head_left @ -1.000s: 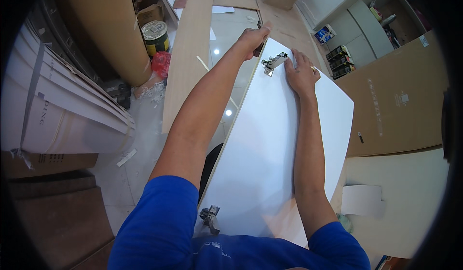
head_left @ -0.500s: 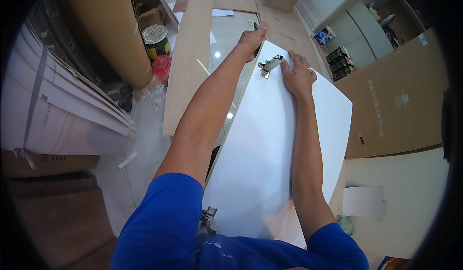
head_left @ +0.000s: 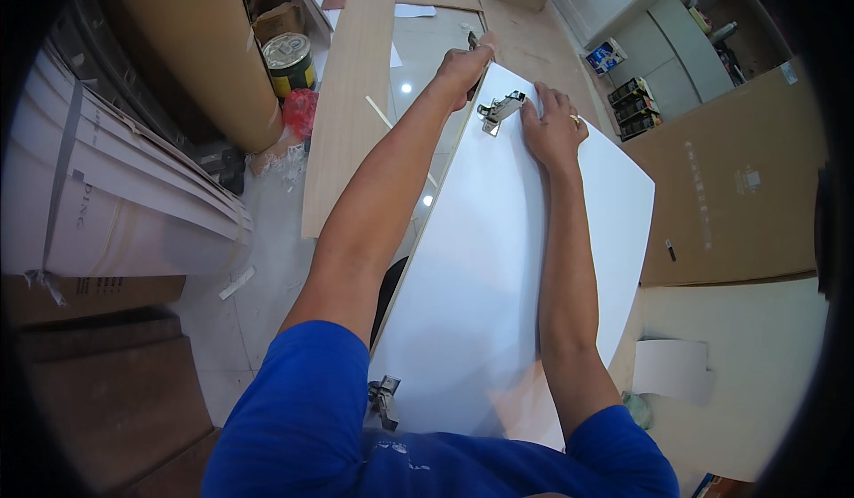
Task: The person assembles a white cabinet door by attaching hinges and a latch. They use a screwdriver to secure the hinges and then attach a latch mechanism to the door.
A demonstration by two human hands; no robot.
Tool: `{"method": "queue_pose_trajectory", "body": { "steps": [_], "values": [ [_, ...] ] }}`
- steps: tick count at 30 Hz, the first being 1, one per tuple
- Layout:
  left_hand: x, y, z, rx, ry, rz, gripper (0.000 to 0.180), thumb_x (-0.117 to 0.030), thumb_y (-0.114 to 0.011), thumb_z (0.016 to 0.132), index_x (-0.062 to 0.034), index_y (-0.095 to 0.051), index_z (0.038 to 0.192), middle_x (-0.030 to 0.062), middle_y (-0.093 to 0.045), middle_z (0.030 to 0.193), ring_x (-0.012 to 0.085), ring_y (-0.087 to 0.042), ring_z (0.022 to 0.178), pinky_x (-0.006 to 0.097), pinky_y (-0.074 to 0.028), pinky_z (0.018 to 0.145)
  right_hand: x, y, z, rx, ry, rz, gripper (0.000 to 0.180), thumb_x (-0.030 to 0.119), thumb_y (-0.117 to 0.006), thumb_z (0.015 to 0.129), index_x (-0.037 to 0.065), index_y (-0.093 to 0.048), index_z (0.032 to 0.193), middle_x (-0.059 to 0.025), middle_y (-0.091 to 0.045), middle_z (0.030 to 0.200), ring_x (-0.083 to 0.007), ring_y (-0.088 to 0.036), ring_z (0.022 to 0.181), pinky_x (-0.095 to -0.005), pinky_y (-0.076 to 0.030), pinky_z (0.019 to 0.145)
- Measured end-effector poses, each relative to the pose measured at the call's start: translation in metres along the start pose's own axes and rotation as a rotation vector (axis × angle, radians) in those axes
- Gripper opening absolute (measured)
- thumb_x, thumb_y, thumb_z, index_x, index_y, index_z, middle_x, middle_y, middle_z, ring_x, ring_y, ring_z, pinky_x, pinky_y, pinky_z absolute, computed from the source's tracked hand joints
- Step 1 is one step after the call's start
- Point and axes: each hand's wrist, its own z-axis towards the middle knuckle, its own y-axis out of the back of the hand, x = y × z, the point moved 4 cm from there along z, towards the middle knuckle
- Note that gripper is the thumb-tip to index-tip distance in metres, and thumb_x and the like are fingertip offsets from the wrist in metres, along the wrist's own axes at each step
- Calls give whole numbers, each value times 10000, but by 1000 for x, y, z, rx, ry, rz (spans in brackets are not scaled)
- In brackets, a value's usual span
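A large white panel (head_left: 480, 267) with a thin pale edge lies in front of me, close to my body. At its far left corner my left hand (head_left: 464, 72) is closed around a small dark object, mostly hidden by the fingers. My right hand (head_left: 553, 131) rests flat on the panel's far part, fingers stretched out toward its far edge. Between the two hands a metal cabinet hinge (head_left: 501, 112) is fixed on the panel. A second hinge (head_left: 383, 400) sits at the near left edge, by my shirt.
Left of the panel lies a long wood-coloured board (head_left: 351, 115). Beyond it stand a paint can (head_left: 289, 62), a red plastic bag (head_left: 301, 111) and a tall brown roll (head_left: 191, 62). A strapped white stack (head_left: 133, 186) stands left. A large cardboard sheet (head_left: 729, 178) is at right.
The view has shifted slightly, and the panel's far corner now appears a little higher. Both hands keep nearly the same places on the panel.
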Motion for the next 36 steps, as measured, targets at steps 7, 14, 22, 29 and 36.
{"method": "queue_pose_trajectory", "body": {
  "steps": [7, 14, 22, 29, 36],
  "values": [
    [3, 7, -37, -10, 44, 34, 558, -335, -705, 952, 158, -614, 1196, 181, -683, 1068, 245, -687, 873, 389, -573, 751, 2, -2, 1, 2, 5, -4, 543, 464, -566, 1011, 185, -579, 1476, -131, -536, 1524, -305, -411, 1483, -624, -194, 1185],
    [8, 14, -69, -20, 50, 13, 477, -366, -676, 959, 94, -645, 1080, 152, -684, 947, 229, -671, 760, 387, -555, 645, -2, -4, -1, 14, -1, 14, 558, 467, -571, 1004, 187, -574, 1487, -133, -536, 1525, -308, -417, 1481, -640, -170, 1186],
    [21, 28, -113, 17, 70, 34, 495, -378, -664, 985, 95, -643, 1128, 165, -706, 1011, 222, -705, 818, 369, -585, 681, -6, -10, 3, 24, -9, -14, 580, 500, -559, 1002, 205, -563, 1502, -134, -517, 1552, -316, -403, 1496, -630, -166, 1200],
    [24, 37, -146, 2, 109, 53, 462, -416, -639, 1000, 41, -673, 1053, 110, -692, 891, 172, -665, 709, 330, -539, 594, -12, -14, 7, 18, 6, -17, 584, 517, -568, 993, 228, -565, 1501, -122, -512, 1563, -332, -418, 1487, -618, -196, 1192],
    [33, 50, -185, -49, 91, 142, 501, -443, -656, 959, 55, -642, 1017, 85, -644, 804, 167, -591, 644, 339, -470, 540, -12, -14, 10, 15, 14, -2, 579, 520, -580, 987, 241, -572, 1494, -116, -519, 1559, -324, -422, 1486, -614, -208, 1185]
  ]
}}
